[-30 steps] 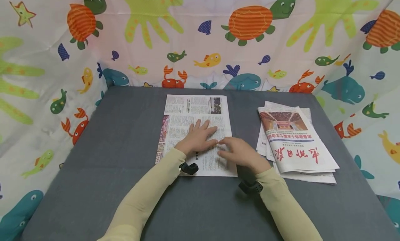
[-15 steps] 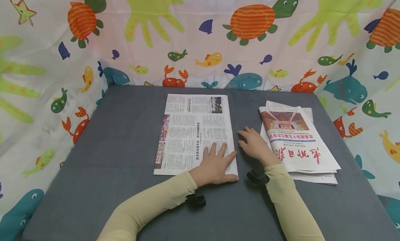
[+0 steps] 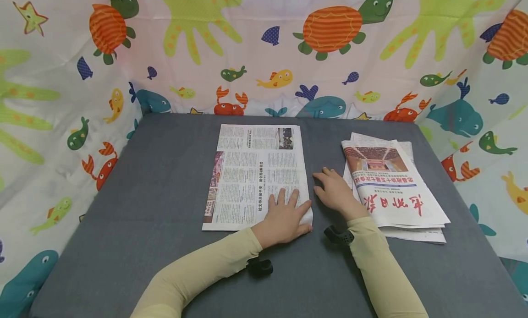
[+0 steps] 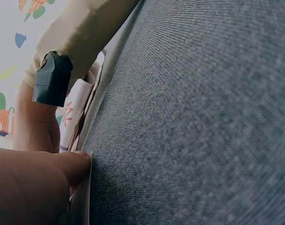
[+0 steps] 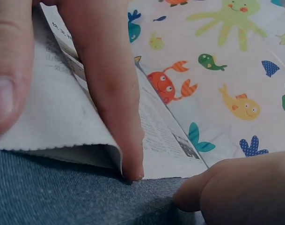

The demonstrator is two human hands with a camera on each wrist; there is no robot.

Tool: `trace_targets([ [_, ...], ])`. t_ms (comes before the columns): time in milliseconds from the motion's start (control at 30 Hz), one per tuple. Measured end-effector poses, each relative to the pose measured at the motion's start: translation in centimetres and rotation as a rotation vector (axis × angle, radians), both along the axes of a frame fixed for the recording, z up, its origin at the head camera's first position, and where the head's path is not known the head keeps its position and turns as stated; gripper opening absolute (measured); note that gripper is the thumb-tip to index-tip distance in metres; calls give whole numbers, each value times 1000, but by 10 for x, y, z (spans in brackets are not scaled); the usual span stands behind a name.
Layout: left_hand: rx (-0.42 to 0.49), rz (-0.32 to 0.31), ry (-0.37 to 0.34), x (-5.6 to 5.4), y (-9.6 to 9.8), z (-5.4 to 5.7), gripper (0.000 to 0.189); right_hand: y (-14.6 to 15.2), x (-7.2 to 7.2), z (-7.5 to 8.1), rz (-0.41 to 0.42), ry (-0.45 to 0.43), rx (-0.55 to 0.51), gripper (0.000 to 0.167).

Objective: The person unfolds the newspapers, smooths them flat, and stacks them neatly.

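A folded newspaper (image 3: 243, 185) lies flat on the grey table, its text turned sideways. My left hand (image 3: 283, 221) rests on its near right corner with fingers spread. In the right wrist view, the left index finger (image 5: 119, 108) presses at the paper's edge, and the sheet bulges up slightly between it and the left thumb (image 5: 6, 98). My right hand (image 3: 336, 192) lies on the table just right of the paper, fingers loosely bent and holding nothing. The left wrist view shows the left thumb (image 4: 72, 165) at the paper's edge.
A stack of folded newspapers (image 3: 387, 189) with red lettering sits to the right, close beside my right forearm. A white curtain (image 3: 185, 75) printed with sea animals surrounds the grey table (image 3: 156, 180) at the back and sides. Each wrist carries a small black device (image 3: 339, 235).
From the paper's middle, my left hand has slid to the near right corner. My right hand has moved right, off the paper onto the table. Over the last half second both barely move.
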State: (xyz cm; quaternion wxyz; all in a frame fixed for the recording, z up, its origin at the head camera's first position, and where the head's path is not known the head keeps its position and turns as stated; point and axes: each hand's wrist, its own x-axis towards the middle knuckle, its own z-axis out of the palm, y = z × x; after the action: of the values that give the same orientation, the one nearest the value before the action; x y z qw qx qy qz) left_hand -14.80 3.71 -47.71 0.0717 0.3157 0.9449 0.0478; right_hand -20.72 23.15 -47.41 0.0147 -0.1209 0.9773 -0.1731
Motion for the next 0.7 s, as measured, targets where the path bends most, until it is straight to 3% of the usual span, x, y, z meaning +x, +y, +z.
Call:
trace_targets([
  [233,97,-15,-39,-6,-7,5,54,0,0,-1,1,6,-8,45],
  [433,353,-15,-100,-18,-20,9,49,-1,1,0,-1,11,-9,45],
  [600,569,86,-225,-25,-30,16,49,0,1,0,2,10,-22,45],
  [700,692,156,-254,-27,-38,22,48,0,1,0,2,5,-30,47],
])
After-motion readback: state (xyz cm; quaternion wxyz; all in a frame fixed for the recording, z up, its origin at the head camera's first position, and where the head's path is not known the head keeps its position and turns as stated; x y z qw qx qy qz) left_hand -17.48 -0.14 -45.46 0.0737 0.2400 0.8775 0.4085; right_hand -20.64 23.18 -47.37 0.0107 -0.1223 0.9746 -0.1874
